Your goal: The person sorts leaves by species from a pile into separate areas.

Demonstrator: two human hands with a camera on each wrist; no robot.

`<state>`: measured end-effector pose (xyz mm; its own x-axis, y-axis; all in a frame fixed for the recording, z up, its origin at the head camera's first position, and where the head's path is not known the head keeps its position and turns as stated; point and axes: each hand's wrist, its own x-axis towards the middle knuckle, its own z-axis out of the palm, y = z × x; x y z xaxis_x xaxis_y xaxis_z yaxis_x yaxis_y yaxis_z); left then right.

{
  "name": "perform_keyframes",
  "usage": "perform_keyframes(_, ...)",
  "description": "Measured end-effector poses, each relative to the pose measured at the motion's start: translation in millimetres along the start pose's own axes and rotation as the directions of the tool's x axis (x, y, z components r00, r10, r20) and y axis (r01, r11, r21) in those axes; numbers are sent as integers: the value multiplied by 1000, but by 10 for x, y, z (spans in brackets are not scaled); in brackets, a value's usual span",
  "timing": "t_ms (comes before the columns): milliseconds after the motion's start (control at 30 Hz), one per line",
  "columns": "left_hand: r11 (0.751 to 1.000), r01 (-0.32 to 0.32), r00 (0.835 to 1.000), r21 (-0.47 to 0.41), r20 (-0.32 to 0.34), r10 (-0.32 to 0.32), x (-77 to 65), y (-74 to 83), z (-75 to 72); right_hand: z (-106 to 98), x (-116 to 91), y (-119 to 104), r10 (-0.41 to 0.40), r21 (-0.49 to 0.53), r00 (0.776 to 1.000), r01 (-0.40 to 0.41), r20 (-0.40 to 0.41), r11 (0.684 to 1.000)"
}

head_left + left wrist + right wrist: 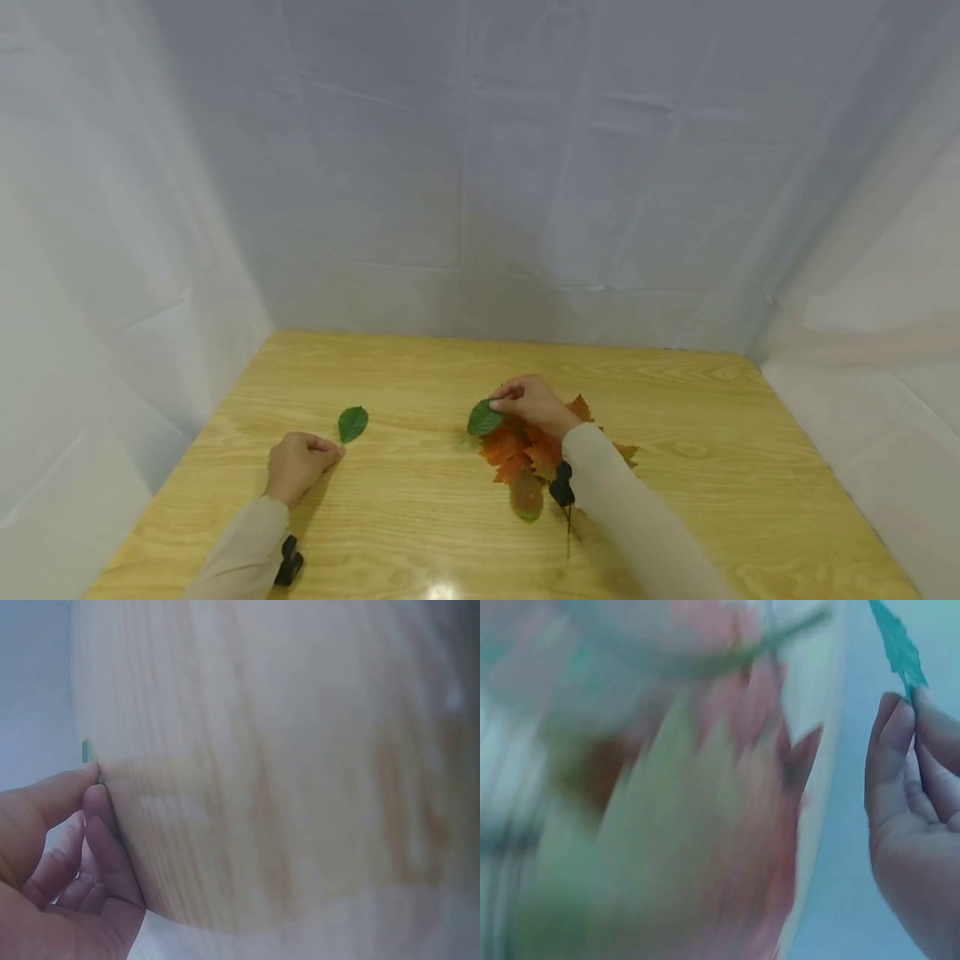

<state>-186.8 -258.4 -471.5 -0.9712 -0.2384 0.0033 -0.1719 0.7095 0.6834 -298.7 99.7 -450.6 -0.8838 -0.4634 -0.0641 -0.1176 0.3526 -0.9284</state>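
My left hand [302,462] is low over the left side of the table, its thumb and finger pinching the stem end of a green leaf [352,423]. In the left wrist view a sliver of that green leaf [85,750] shows beyond the fingertips. My right hand [534,406] pinches another toothed green leaf [484,418] by its base, above a heap of orange-red maple-like leaves [543,455]. The right wrist view shows this second green leaf [898,646] edge-on between thumb and fingers. Part of the heap is hidden beneath the right hand and sleeve.
A rounded brownish-green leaf-like piece [527,498] lies at the near edge of the heap. Thin dark stems [568,533] stick out toward me. The wooden table [405,517] is bordered by white sheeting [450,208] at the back and sides.
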Motion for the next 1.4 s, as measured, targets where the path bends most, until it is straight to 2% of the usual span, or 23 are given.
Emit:
perform_keyframes(133,1000,9,1000,-1,4,-9,-18,-11,5,216,61,-104,1,30,1000,-1,-3,1000)
perform_keyframes(333,1000,11,1000,-10,8,-11,-52,6,22,569,148,-308,5,-2,1000,-5,16,1000)
perform_keyframes(600,1000,11,1000,-22,9,-11,-78,36,31,1098,218,-465,57,-64,991,-66,-124,996)
perform_keyframes(767,1000,0,1000,-27,5,0,-52,28,53,1260,286,-454,60,-129,975,-89,-212,988)
perform_keyframes(933,1000,0,1000,-28,-1,0,-43,24,66,1299,285,-465,61,-168,973,-99,-222,981)
perform_keyframes(1067,1000,-5,1000,-26,-6,4,-48,29,66,1314,268,-466,93,-110,966,-122,-240,986)
perform_keyframes(1167,1000,-8,1000,-26,-7,7,-54,34,65,1336,256,-460,169,-5,951,-177,-258,984)
perform_keyframes(1267,1000,-9,1000,-25,-4,8,-57,37,62,1372,263,-448,251,132,932,-223,-262,966)
perform_keyframes(1400,1000,-10,1000,-22,-3,10,-59,37,59,1434,285,-424,320,300,918,-245,-233,922)
